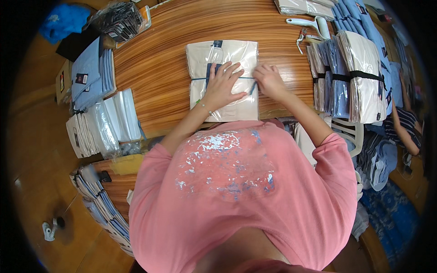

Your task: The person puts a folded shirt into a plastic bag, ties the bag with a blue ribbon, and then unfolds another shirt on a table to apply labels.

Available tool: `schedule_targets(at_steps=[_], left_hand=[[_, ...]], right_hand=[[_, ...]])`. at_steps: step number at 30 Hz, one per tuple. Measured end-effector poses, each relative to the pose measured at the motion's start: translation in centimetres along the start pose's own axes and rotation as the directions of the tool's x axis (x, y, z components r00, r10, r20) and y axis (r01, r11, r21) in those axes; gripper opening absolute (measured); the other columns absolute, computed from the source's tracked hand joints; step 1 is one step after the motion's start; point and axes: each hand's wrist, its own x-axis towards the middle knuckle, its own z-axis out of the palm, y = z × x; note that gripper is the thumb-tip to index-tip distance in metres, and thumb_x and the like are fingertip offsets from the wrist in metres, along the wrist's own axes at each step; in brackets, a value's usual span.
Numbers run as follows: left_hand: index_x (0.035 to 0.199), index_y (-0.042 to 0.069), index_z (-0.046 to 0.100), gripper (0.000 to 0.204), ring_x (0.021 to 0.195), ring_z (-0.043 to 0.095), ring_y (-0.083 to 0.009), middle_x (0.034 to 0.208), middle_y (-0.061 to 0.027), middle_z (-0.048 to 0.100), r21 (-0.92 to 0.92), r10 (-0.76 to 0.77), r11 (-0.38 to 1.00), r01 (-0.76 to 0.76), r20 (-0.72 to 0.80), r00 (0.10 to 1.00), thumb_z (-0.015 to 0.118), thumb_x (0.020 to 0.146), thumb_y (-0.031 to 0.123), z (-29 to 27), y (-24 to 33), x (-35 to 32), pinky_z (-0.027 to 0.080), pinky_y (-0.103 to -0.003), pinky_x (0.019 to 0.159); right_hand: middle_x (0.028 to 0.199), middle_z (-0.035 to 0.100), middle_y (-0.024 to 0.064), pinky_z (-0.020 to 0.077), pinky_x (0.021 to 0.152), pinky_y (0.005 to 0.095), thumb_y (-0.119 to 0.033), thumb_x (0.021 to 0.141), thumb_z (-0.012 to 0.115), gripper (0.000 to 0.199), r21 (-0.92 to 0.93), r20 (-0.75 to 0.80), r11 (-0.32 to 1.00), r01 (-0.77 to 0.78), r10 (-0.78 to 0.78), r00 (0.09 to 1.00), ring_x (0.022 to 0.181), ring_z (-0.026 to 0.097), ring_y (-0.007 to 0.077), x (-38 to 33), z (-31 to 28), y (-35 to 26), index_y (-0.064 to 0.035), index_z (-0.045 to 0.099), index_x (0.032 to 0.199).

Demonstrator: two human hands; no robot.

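Note:
A folded cream shirt in a clear plastic bag [236, 51] lies in front of me at the table's near edge. Around its middle runs a thin blue band [198, 79], with a short loose piece hanging near the bag's right side. My left hand [221, 90] rests on the bag with its fingers spread, partly covering the dark label and the band. At the bag's right edge my right hand [269, 83] has its fingers closed where the band ends; the pinch itself is partly hidden.
Bagged shirts bound with black straps [364, 75] stand at the right, near a white lint roller [322, 27]. Blue shirts [93, 75] and white bagged shirts [119, 116] are stacked at the left. Dark packets [119, 22] lie far left. Another person's arm [405, 132] shows far right.

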Motion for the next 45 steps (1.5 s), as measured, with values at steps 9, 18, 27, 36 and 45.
schedule_targets(at_steps=[9,18,27,36,45], left_hand=[[0.122,-0.002,0.045,0.051,0.114,0.045,-0.0282,0.123,-0.0182,0.047,-0.514,-0.535,0.806,0.294,-0.422,0.732,0.057,0.086,0.031,-2.9,-7.5,-1.6,0.035,-0.034,0.098],[0.131,-0.005,0.032,0.058,0.115,0.044,-0.0223,0.128,-0.0152,0.044,-0.878,-0.686,0.45,0.163,-0.223,0.693,0.047,0.093,0.037,-5.1,-3.3,-2.6,0.033,-0.032,0.098],[0.124,-0.001,0.038,0.068,0.107,0.046,-0.0219,0.12,-0.0122,0.046,-0.795,-0.491,0.605,-0.044,-0.416,0.766,0.065,0.081,0.043,2.6,-4.9,-6.9,0.037,-0.036,0.093],[0.124,-0.005,0.038,0.061,0.109,0.046,-0.0267,0.123,-0.0174,0.045,-0.584,-0.497,0.811,-0.038,-0.721,0.484,0.055,0.087,0.041,9.1,-6.5,-5.8,0.034,-0.037,0.095],[0.122,-0.005,0.04,0.046,0.105,0.05,-0.0213,0.114,-0.0159,0.055,-0.894,-0.913,0.274,0.354,-0.125,0.389,0.045,0.094,0.031,4.5,6.5,-9.5,0.037,-0.03,0.093]], right_hand=[[0.098,0.056,0.0073,0.0455,0.068,0.0259,-0.033,0.088,0.057,0.041,0.858,0.425,-0.06,-0.51,0.64,0.64,0.083,0.053,0.0136,-0.9,2.8,0.3,-0.0027,0.047,0.113],[0.113,0.054,0.0142,0.0419,0.089,0.0297,-0.024,0.086,0.06,0.054,0.967,0.208,0.001,-0.254,0.573,0.793,0.103,0.053,0.0187,2.5,-2.8,-4.5,0.0038,0.038,0.127],[0.133,0.04,0.01,0.0259,0.104,0.0312,-0.006,0.067,0.077,0.089,0.958,0.223,0.084,-0.274,0.387,0.895,0.124,0.035,0.0197,-0.1,-3.4,1.3,-0.0012,0.024,0.138],[0.127,0.046,0.0104,0.0341,0.099,0.032,-0.014,0.056,0.084,0.098,0.965,0.056,0.223,-0.138,0.338,0.939,0.118,0.042,0.0212,2.7,0.7,2.3,-0.0014,0.028,0.135],[0.1,0.061,0.0094,0.047,0.078,0.027,-0.021,0.08,0.069,0.049,0.806,0.583,-0.065,-0.588,0.258,0.771,0.089,0.058,0.0137,-0.7,-3.9,-1.3,0.0038,0.048,0.116]])
